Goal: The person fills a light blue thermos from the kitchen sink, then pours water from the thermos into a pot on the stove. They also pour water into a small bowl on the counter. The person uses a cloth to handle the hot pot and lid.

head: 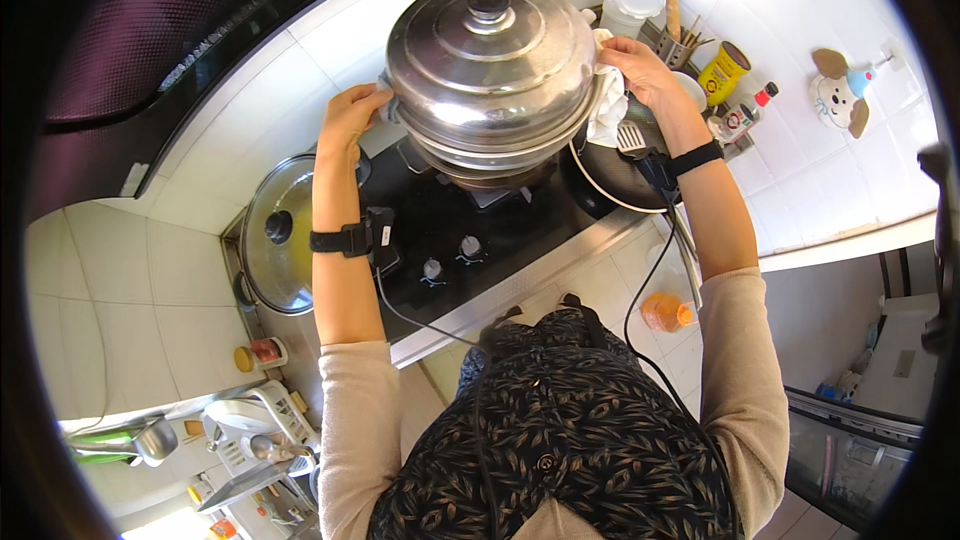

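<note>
A domed stainless-steel steamer pot (pixel 487 82) with a lid and a dark knob is held level between my hands, over the black glass gas hob (pixel 420 240). My left hand (pixel 346 120) grips its left side through a grey-blue cloth (pixel 386 101). On the opposite side, my right hand (pixel 637 69) pinches a white cloth (pixel 607 109) against the pot, and part of that cloth hangs down. The handles are hidden under the cloths. Whether the pot's base touches the burner, I cannot tell.
A glass-lidded pan (pixel 274 240) stands left on the hob; a frying pan (pixel 611 172) with a slotted turner (pixel 631 138) sits right. Nearby are a yellow canister (pixel 724 73) and a red-capped bottle (pixel 750 111). An orange-filled jug (pixel 666 313) is on the floor. Cables trail from both wrists.
</note>
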The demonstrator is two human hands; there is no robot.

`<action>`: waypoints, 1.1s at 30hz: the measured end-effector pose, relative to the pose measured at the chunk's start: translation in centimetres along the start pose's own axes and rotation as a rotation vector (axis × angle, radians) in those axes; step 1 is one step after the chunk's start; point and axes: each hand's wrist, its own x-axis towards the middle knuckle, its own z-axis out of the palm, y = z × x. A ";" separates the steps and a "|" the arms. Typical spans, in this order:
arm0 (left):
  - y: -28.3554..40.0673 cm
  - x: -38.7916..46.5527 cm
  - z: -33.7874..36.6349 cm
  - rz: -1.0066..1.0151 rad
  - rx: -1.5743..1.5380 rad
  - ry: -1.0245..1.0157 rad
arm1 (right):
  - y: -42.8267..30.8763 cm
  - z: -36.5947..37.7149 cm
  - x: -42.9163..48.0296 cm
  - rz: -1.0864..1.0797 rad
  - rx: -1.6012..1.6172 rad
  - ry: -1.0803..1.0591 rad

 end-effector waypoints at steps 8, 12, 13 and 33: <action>2.2 -5.2 5.7 0.023 -0.003 0.091 | -2.4 -6.2 -2.2 -0.013 0.041 -0.087; 4.8 -7.6 12.5 0.071 -0.043 0.108 | -3.5 -13.4 -3.6 -0.012 -0.010 -0.140; 5.3 -8.2 14.5 0.059 -0.047 0.125 | -3.6 -15.2 -4.0 0.008 -0.031 -0.117; -6.7 -9.1 40.6 -0.121 -0.238 0.039 | 10.3 -33.6 -1.6 0.138 -0.258 -0.050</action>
